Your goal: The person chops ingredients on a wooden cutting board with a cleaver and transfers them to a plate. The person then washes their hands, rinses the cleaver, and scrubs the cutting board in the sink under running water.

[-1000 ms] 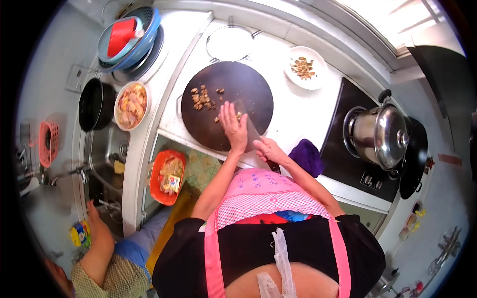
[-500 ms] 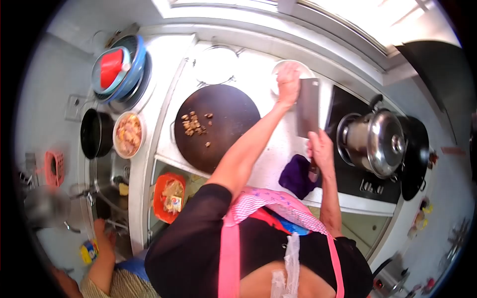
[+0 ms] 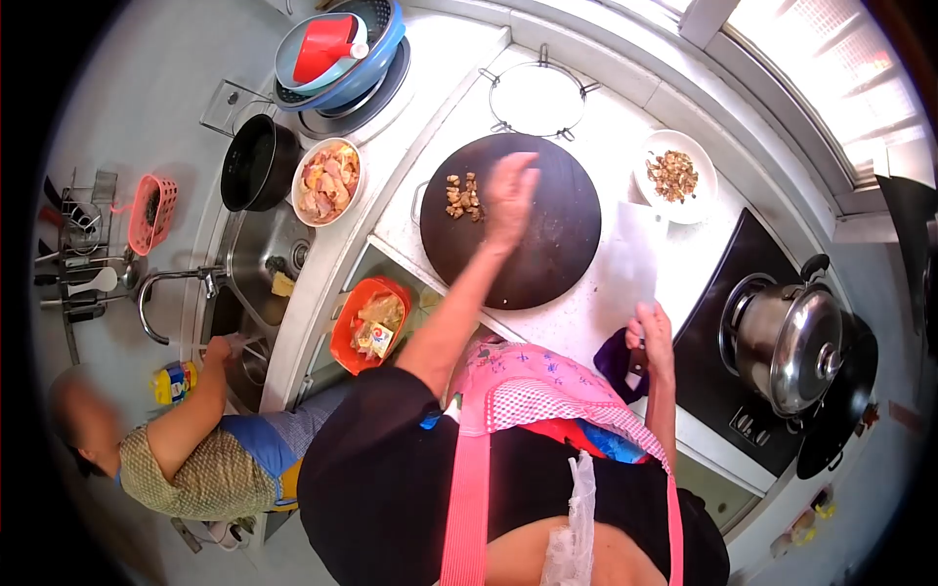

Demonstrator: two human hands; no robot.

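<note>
My left hand (image 3: 513, 195) is over a dark round cutting board (image 3: 547, 259), fingers stretched out and nothing visible in them. Just left of it on the board lies a small group of chopped brown pieces (image 3: 464, 197). In my right hand (image 3: 653, 337) is the handle of a cleaver (image 3: 628, 256), whose wide blade is smeared by motion above the white counter. Beyond the blade stands a white plate (image 3: 705, 200) with more brown chopped pieces (image 3: 672, 176) in it. A dark purple cloth (image 3: 611, 366) lies beside my right hand, partly behind it.
At right, a lidded steel pot (image 3: 782, 347) stands on the black stove (image 3: 699, 356). Left are a bowl of raw meat (image 3: 327, 184), a black pot (image 3: 256, 161), stacked basins (image 3: 376, 49) and an orange basket (image 3: 347, 337). Another person (image 3: 215, 459) works at the sink (image 3: 256, 234).
My left hand has gone from the plate to the cutting board. The cleaver has swung away from the plate, still in my right hand. The view has shifted, with the other person more visible.
</note>
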